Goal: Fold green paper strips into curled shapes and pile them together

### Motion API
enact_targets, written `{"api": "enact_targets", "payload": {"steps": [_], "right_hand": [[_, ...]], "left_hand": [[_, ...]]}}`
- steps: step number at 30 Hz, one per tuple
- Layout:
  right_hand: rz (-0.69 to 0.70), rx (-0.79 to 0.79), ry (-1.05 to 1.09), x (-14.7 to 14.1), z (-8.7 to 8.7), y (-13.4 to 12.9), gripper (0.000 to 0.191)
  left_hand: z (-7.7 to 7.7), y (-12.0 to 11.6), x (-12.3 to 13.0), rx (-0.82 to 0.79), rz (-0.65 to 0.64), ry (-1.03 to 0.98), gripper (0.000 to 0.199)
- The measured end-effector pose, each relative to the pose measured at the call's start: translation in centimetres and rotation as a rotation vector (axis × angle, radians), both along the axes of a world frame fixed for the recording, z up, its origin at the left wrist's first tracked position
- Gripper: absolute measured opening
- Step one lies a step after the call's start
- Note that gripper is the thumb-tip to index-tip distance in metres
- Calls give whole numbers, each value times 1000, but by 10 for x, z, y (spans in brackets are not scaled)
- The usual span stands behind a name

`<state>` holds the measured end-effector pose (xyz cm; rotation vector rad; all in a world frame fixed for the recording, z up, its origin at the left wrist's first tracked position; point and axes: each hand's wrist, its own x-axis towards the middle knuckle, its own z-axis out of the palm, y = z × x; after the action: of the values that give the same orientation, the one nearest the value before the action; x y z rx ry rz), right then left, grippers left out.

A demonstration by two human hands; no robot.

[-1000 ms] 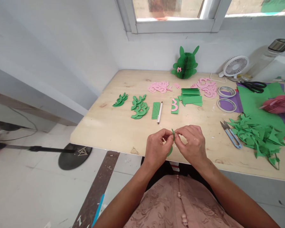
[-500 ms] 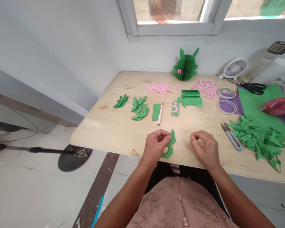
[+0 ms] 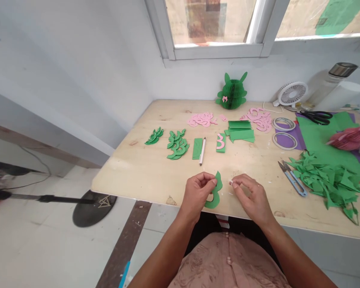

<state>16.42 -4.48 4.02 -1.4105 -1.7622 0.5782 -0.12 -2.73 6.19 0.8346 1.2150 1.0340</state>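
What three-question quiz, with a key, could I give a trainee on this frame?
1. What does the left hand hold: a) tape, b) a green cutout, c) snips?
2. True or false: the right hand pinches something small and white.
3. Fill in: in the picture, right of the pen, a pink cutout lies on a ___ card.

Key: 1 b; 2 true; 3 green.

Green is observed on the curved cutout (image 3: 216, 198), the scrap pile (image 3: 327, 180) and the pleated figure (image 3: 232, 94). Pink is noted on two cutout heaps (image 3: 202, 119). The pen (image 3: 202, 152) and tiny strip (image 3: 231, 182) are recorded as white, the snips (image 3: 290, 173) as blue-handled. The pale tabletop (image 3: 144, 176) is marked by brown knots (image 3: 133, 143).
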Motion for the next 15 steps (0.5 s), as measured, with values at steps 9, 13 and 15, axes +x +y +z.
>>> {"api": "enact_targets", "payload": {"steps": [9, 13, 15], "right_hand": [[34, -379, 353, -20, 2, 2, 17], [26, -412, 447, -13, -1, 2, 19], [39, -415, 434, -9, -2, 2, 24]], "left_hand": [[0, 4, 3, 36, 56, -48, 16], [-3, 7, -1, 34, 92, -56, 16], [-4, 8, -4, 37, 111, -52, 15]]}}
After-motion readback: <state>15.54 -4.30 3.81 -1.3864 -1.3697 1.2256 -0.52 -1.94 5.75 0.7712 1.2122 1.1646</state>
